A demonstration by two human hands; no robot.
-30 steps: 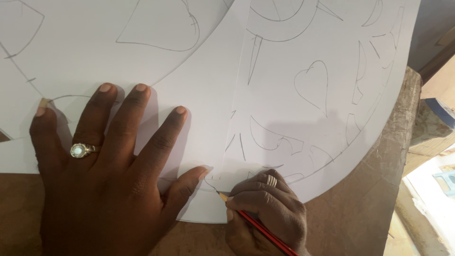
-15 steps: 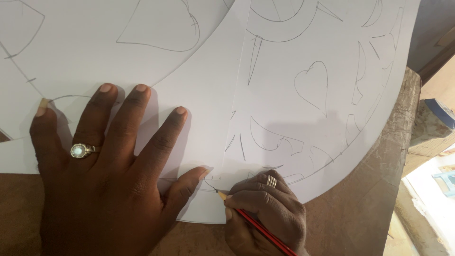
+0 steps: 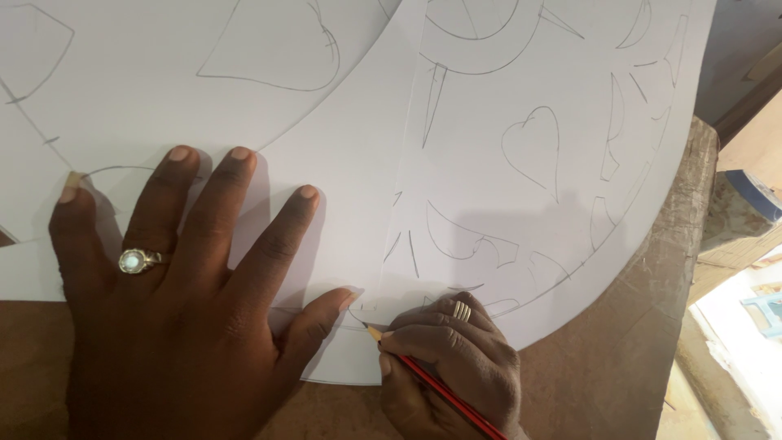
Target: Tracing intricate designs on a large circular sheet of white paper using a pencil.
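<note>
White paper sheet (image 3: 342,163) pinned flat under the spread-out left hand (image 3: 179,310) — right hand (image 3: 452,358) pinching a red pencil (image 3: 432,385), tip on the paper by the thumb.

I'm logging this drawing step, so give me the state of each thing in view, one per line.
Left hand: flat, fingers spread, pressing the paper.
Right hand: closed around the pencil.
Pencil: red, tilted, tip on the paper near the left thumb.
Curved paper: lying flat, pencilled with a heart and other shapes, overlapping the sheet.
Sheet: flat, outlines drawn on it.
Table: brown, worn at its edge.
</note>
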